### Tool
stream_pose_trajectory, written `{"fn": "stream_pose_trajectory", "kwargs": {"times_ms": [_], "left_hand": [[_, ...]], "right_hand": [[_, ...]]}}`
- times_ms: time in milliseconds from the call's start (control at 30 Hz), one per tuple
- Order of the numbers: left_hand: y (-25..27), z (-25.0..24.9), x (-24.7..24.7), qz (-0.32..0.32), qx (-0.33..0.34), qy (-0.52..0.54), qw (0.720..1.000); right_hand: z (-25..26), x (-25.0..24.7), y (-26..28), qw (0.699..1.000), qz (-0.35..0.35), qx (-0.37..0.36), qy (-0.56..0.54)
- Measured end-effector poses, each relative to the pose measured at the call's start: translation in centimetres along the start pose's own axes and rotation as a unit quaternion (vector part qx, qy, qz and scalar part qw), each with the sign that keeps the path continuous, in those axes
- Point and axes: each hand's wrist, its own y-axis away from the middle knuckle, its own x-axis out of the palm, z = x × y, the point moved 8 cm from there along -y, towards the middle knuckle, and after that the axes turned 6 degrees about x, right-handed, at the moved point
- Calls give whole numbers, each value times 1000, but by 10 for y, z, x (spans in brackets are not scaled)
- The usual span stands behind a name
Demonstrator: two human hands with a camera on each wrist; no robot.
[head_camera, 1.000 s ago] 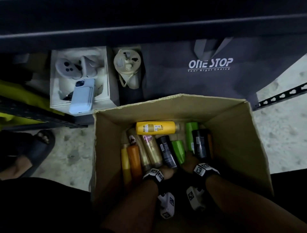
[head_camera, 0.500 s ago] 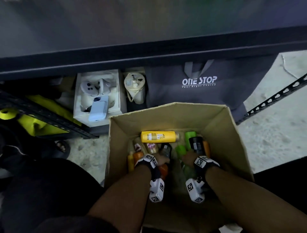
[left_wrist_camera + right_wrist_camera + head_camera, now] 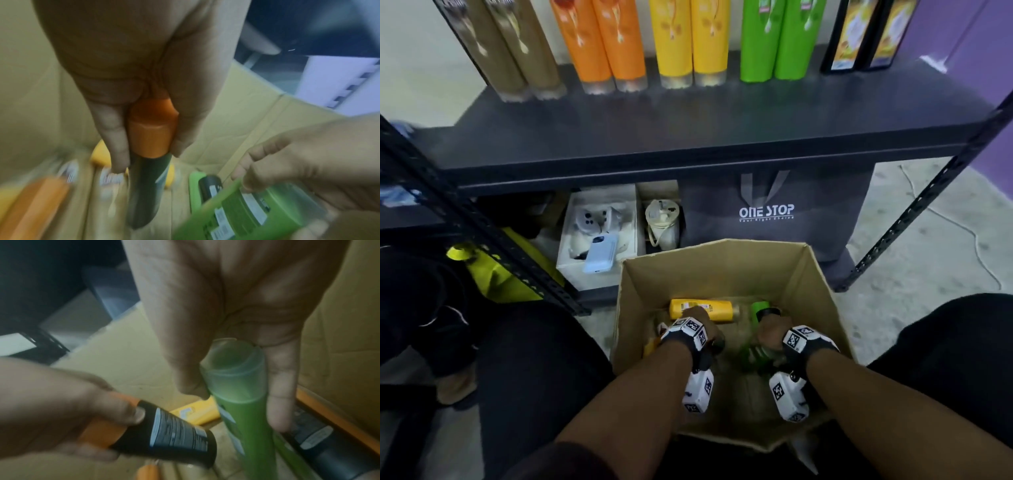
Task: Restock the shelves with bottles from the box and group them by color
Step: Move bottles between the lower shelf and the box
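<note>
Both hands are down inside the cardboard box (image 3: 822, 284). My left hand (image 3: 697, 323) grips a black bottle with an orange cap (image 3: 151, 129), fingers and thumb curled round the cap end; the same black bottle (image 3: 170, 433) shows in the right wrist view. My right hand (image 3: 770, 334) grips a green bottle (image 3: 240, 386) near its translucent cap; its body (image 3: 236, 209) shows in the left wrist view. A yellow bottle (image 3: 702, 310) lies across the box's far end, beside a green one (image 3: 758, 308). On the shelf (image 3: 688, 130) stand pairs of tan, orange, yellow, green and black bottles.
Under the shelf sit a dark ONE STOP bag (image 3: 767, 212), a white box with a controller and phone (image 3: 599, 236), and a small jug (image 3: 662, 222). Black slotted uprights (image 3: 914, 212) frame the shelf. More orange, black and tan bottles lie in the box.
The view has tilted up, bringing the stocked shelf into sight. Both hands have closed on bottles in the box and started lifting them: black in the left, green in the right.
</note>
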Motion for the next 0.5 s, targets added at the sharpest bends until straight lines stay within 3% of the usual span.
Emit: {"fn": "stream_pose_trajectory", "kwargs": {"times_ms": [200, 333, 500], "left_hand": [[22, -20, -40, 38, 63, -100, 992], [33, -25, -85, -44, 101, -84, 990], [62, -20, -149, -169, 60, 51, 983]], "right_hand": [[24, -33, 27, 998, -39, -35, 25], [48, -73, 46, 993, -82, -68, 53], [71, -124, 85, 982, -145, -117, 22]]}}
